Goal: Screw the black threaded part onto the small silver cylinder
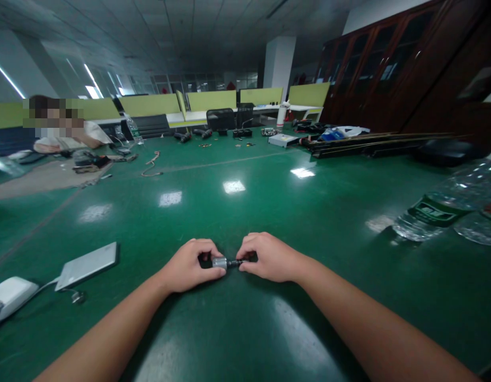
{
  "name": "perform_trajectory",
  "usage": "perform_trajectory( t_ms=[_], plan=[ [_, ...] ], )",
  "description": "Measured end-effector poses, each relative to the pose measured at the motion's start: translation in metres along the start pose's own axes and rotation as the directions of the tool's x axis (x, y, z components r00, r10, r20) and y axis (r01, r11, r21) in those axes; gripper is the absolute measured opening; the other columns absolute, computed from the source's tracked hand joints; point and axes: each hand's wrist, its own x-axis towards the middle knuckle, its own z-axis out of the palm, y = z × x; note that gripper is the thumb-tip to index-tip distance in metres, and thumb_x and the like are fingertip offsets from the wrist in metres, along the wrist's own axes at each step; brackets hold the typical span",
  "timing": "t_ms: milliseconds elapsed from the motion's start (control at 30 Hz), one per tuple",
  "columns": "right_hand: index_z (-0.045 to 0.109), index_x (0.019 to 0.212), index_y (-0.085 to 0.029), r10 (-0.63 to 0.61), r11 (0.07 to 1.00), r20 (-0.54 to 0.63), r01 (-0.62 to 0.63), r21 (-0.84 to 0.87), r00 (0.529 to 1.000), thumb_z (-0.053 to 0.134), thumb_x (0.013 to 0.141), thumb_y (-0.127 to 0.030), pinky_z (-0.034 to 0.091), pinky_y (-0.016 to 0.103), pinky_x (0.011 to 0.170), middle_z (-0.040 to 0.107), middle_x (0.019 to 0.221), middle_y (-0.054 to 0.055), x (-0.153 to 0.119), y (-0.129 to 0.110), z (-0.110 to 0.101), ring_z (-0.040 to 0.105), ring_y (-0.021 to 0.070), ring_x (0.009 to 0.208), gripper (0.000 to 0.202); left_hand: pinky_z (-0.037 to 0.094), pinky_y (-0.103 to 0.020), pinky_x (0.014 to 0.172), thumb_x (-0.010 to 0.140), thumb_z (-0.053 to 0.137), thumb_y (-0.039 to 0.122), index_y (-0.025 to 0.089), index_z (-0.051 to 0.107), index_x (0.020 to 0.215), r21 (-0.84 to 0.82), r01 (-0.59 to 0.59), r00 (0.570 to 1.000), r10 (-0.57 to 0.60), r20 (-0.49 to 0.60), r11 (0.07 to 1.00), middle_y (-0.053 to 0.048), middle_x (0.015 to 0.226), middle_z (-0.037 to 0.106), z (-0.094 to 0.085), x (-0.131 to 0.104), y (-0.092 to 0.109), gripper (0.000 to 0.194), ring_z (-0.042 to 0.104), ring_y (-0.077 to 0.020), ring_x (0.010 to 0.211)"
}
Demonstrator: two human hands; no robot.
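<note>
Just above the green table (245, 212), near its front middle, my left hand (195, 265) pinches a silver metal cylinder (219, 263) between thumb and fingers. A thin dark shaft (233, 262) extends from the cylinder's right end. My right hand (265, 257) has its thumb and fingertips closed on the far end of that shaft. The cylinder and shaft lie in one roughly horizontal line between both hands. My fingertips cover the shaft's right tip.
At left are a silver flat device (87, 265), a white device (10, 297) and a small metal part (78, 297). Clear bottles (432, 215) stand at right. Long dark strips (349, 146) lie behind. A person (70, 135) sits at the far left.
</note>
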Motion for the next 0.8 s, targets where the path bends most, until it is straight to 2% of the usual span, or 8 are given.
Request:
perform_trajectory(
  t_ms=[433, 800],
  plan=[
    [0.075, 0.087, -0.019, 0.049, 0.998, 0.009, -0.050, 0.046, 0.999, 0.073, 0.076, -0.021, 0.041, 0.025, 0.067, 0.068, 0.082, 0.002, -0.0019, 0.0017, -0.0032, 0.059, 0.0137, 0.076, 0.011, 0.039, -0.025, 0.069, 0.077, 0.073, 0.034, 0.018, 0.071, 0.087, -0.011, 0.009, 1.000, -0.010, -0.014, 1.000, 0.000, 0.081, 0.066, -0.0011, -0.0029, 0.0006, 0.019, 0.058, -0.0145, 0.073],
    [0.076, 0.089, -0.019, 0.088, 0.996, -0.068, -0.087, 0.019, 0.994, 0.072, 0.078, -0.021, 0.042, 0.026, 0.070, 0.067, 0.081, 0.003, -0.0002, 0.0066, -0.0009, 0.058, 0.0142, 0.076, 0.012, 0.039, -0.025, 0.065, 0.080, 0.069, 0.036, 0.019, 0.069, 0.092, -0.020, 0.055, 0.995, -0.057, -0.079, 0.998, -0.001, 0.080, 0.063, 0.0040, -0.0016, -0.0038, 0.021, 0.055, -0.0148, 0.071]
  ],
)
